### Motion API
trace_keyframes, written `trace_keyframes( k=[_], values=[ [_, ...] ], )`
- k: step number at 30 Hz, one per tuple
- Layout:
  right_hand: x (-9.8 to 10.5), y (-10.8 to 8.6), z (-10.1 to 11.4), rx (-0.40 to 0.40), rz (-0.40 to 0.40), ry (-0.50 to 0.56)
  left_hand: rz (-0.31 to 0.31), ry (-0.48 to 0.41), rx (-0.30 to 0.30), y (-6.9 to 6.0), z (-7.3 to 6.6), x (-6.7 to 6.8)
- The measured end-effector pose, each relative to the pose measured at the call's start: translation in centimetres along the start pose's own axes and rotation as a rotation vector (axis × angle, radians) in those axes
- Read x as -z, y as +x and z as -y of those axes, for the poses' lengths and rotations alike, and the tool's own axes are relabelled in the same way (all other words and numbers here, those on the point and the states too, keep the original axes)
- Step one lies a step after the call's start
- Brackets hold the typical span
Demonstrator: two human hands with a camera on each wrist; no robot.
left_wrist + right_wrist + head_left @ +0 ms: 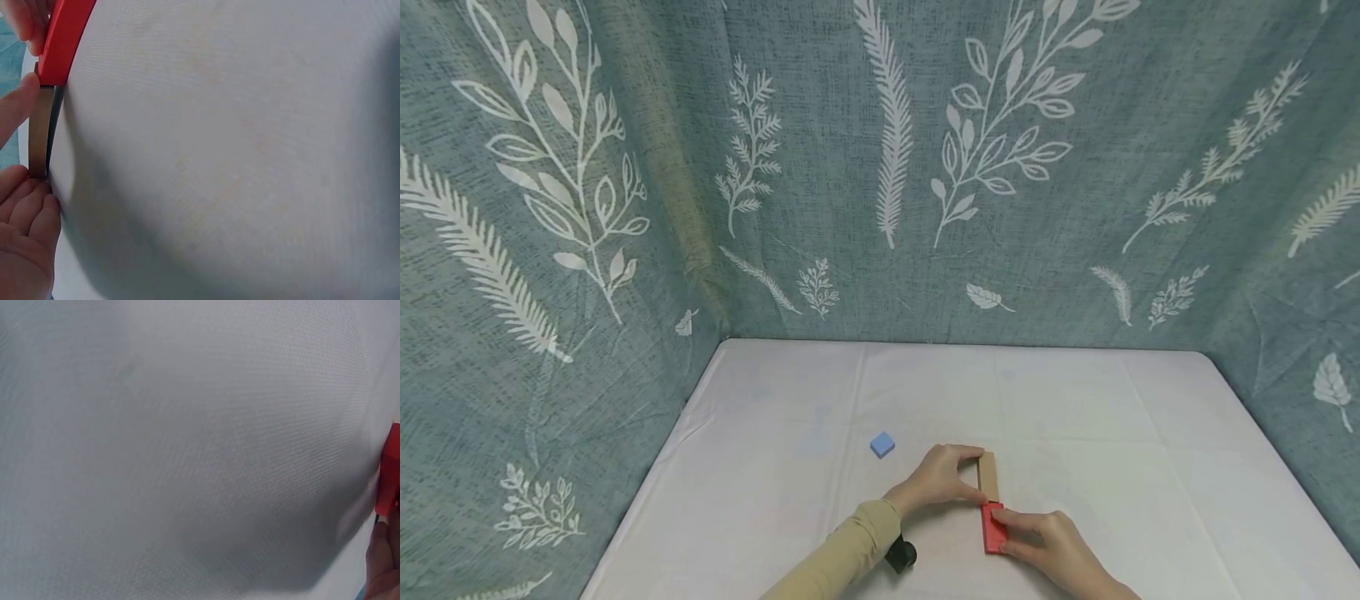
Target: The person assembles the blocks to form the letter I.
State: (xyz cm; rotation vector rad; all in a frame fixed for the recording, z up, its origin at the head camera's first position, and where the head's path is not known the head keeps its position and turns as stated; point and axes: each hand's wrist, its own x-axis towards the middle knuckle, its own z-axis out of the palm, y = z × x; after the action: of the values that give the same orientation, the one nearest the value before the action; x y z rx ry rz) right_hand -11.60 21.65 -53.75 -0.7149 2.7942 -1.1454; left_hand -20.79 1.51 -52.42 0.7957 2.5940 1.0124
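A tan block (988,477) with a dark side lies end to end with a red block (993,533) on the white cloth. My left hand (942,477) grips the tan block by its two ends, thumb at the end near the red one. In the left wrist view the tan block (41,131) meets the red block (64,44), with my left hand (25,231) around it. My right hand (1054,546) pinches the red block from its right side. At the right wrist view's edge, the red block (389,472) shows above fingers of my right hand (384,556).
A small blue block (882,445) lies on the cloth-covered table (775,417) beyond my left hand. A black object (899,554) with a round part stands beside my left sleeve. Green leaf-patterned curtains (835,167) hang behind and at both sides.
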Motion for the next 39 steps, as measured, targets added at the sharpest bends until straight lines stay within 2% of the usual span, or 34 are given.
trace_keyframes(
  k=[11, 39],
  values=[
    [-0.21, -0.03, -0.11, 0.019, -0.031, -0.017, 0.024, -0.014, 0.020, -0.20, -0.34, 0.26],
    [-0.41, -0.13, -0.14, -0.003, -0.028, 0.005, 0.025, -0.004, 0.023, -0.25, -0.08, -0.05]
  ],
)
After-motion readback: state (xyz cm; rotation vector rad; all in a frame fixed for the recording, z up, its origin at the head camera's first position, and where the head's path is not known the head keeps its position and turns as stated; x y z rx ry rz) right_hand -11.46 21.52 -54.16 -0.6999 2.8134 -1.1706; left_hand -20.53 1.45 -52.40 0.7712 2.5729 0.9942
